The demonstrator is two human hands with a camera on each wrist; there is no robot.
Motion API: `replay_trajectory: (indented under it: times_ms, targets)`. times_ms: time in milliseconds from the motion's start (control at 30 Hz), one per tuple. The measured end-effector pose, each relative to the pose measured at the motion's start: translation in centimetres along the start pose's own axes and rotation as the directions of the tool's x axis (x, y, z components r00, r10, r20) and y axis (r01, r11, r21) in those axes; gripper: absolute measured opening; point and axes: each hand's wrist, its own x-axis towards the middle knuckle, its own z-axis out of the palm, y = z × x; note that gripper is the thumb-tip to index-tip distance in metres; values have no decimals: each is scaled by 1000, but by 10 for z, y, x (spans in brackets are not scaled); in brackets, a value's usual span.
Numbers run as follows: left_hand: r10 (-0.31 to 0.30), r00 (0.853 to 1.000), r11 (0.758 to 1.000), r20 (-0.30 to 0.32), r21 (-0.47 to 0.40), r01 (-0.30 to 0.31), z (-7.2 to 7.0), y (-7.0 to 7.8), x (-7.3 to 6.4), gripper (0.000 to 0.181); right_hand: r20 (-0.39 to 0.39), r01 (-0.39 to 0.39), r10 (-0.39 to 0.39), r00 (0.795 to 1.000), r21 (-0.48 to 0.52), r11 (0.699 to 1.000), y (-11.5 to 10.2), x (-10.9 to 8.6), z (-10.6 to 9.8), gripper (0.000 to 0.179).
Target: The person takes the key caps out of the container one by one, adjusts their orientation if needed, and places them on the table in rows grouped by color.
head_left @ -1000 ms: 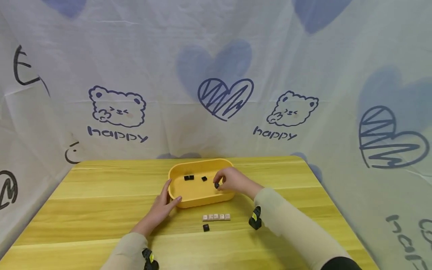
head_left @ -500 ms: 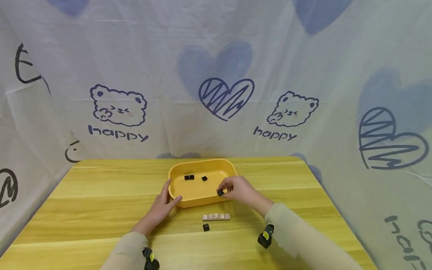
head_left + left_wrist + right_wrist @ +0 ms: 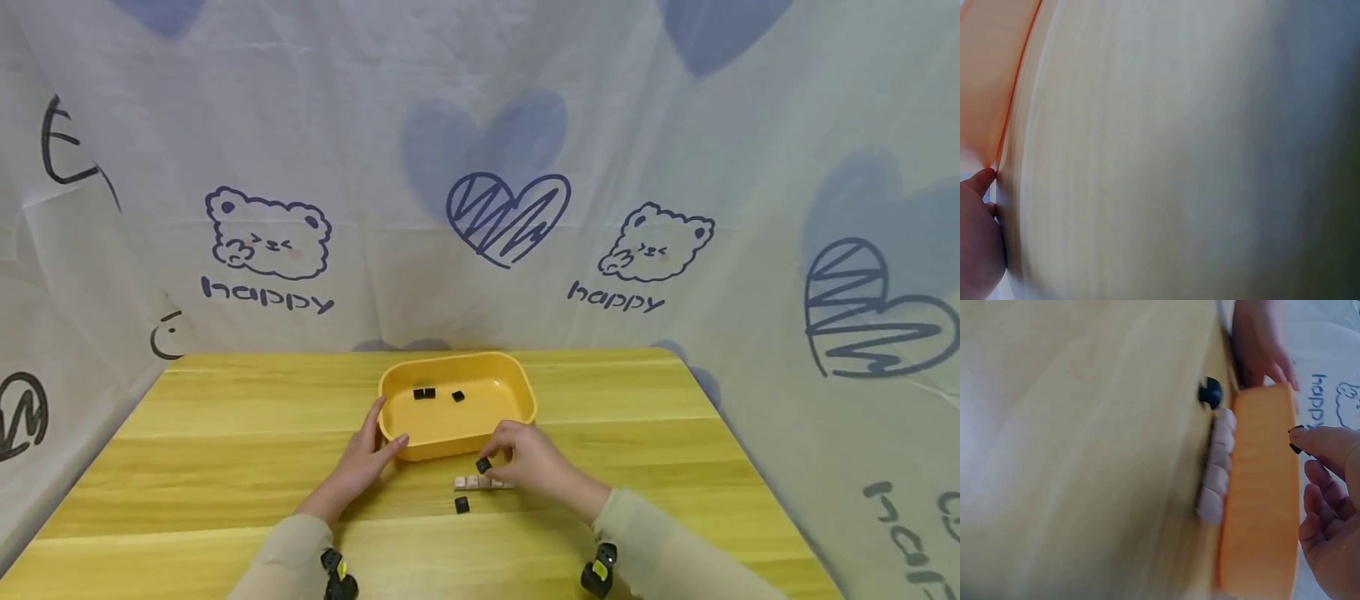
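Between thumb and fingertips, my right hand (image 3: 531, 458) pinches a black keycap (image 3: 483, 465), out in front of the yellow tray (image 3: 435, 451). In the head view it overlaps a row of white keycaps (image 3: 472, 482) lying on the table. One more black keycap (image 3: 462, 505) lies nearer to me, below the row. My left hand (image 3: 358, 464) holds the tray's left end, thumb at the front rim and fingers along the side. Inside the tray sit two black keycaps (image 3: 424, 393) side by side and a single one (image 3: 458, 397) to their right.
The wood-grain table (image 3: 225, 467) extends to both sides of the tray. Behind it hangs a pale cloth (image 3: 382, 275) printed with hearts and bears. Each sleeve carries a small black device (image 3: 598, 571) near the wrist.
My right hand has lifted the black keycap out of the tray and brought it over the front rim towards me, above the white row. The left hand stays on the tray.
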Motion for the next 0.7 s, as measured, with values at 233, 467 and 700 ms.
replay_trajectory:
  times_ms: [233, 467, 700]
  targets:
    - [-26, 1000, 999, 7, 34, 26, -2, 1, 2, 86, -16, -4, 4, 1000, -11, 1000, -1, -7, 15, 17]
    - [-42, 999, 998, 15, 37, 41, -2, 0, 1, 87, 49, -97, 99, 994, -35, 995, -3, -11, 26, 14]
    - [-38, 999, 999, 19, 31, 37, -2, 2, 0, 86, 72, -93, 104, 992, -151, 984, -8, -13, 31, 15]
